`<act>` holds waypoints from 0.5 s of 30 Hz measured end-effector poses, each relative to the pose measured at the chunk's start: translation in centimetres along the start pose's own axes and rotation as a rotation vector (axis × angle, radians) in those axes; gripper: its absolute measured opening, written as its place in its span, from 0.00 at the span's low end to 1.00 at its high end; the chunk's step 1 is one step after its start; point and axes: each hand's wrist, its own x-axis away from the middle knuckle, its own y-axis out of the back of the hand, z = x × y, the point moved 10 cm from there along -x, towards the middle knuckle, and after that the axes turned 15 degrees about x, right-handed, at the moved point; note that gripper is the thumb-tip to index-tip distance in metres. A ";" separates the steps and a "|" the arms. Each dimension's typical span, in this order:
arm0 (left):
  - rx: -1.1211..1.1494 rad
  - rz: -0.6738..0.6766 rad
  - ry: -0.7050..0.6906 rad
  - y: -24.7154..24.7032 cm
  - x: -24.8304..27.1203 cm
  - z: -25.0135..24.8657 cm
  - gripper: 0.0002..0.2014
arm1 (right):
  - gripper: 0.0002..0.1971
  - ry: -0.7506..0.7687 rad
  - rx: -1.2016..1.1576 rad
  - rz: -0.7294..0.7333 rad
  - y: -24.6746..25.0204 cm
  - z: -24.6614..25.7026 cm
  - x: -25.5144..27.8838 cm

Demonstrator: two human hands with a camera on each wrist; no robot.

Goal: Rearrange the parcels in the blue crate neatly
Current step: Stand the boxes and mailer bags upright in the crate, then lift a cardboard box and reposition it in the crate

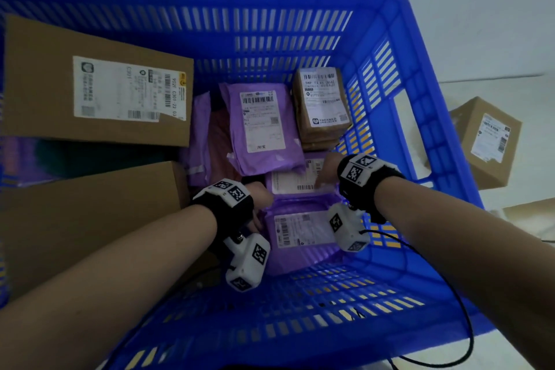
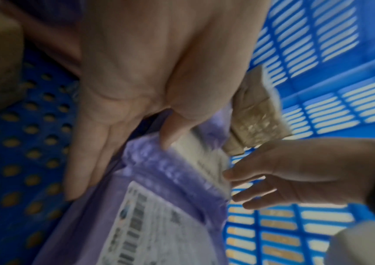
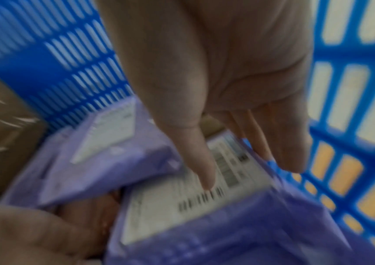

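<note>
The blue crate (image 1: 402, 9) holds several parcels. Both my hands reach in at a purple parcel (image 1: 292, 182) with a white label, which lies in the right half. My left hand (image 1: 261, 201) (image 2: 113, 152) has its thumb on the parcel (image 2: 195, 152) and its straight fingers run along the left edge. My right hand (image 1: 326, 173) (image 3: 249, 172) pinches the parcel (image 3: 181, 211), thumb on the label and fingers down the right edge. A second purple parcel (image 1: 297, 231) lies nearer me, and a third (image 1: 261, 126) lies beyond.
A stack of brown padded envelopes (image 1: 322, 105) leans in the far right corner. Two large cardboard boxes (image 1: 96, 84) (image 1: 90, 219) fill the crate's left side. Another labelled box (image 1: 486, 141) sits outside on the right. A black cable (image 1: 444, 285) hangs over the near rim.
</note>
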 end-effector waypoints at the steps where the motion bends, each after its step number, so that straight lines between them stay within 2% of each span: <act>1: -0.032 -0.005 -0.006 0.3 0.5 -0.1 0.16 | 0.11 0.006 0.004 -0.002 0.7 0.0 0.8; 3: -0.017 0.024 -0.008 0.5 1.8 -0.2 0.22 | 0.13 -0.014 -0.030 -0.002 3.3 0.0 4.4; 5: 0.001 0.076 -0.005 0.6 3.5 0.0 0.26 | 0.11 0.026 -0.187 0.022 5.0 0.6 7.5; 7: -0.001 0.113 -0.022 0.9 5.4 -0.1 0.25 | 0.09 0.065 -0.368 0.100 6.0 1.4 10.2; 9: 0.012 0.119 -0.112 1.7 7.8 -1.3 0.23 | 0.07 0.148 -0.528 0.045 8.2 2.5 11.7; 12: 0.067 0.033 -0.317 4.5 12.2 -4.2 0.20 | 0.04 0.272 -0.780 -0.085 11.7 4.6 13.2; 15: 0.074 -0.172 -0.551 9.5 16.9 -6.6 0.13 | 0.05 0.392 -0.961 -0.181 15.2 7.4 14.7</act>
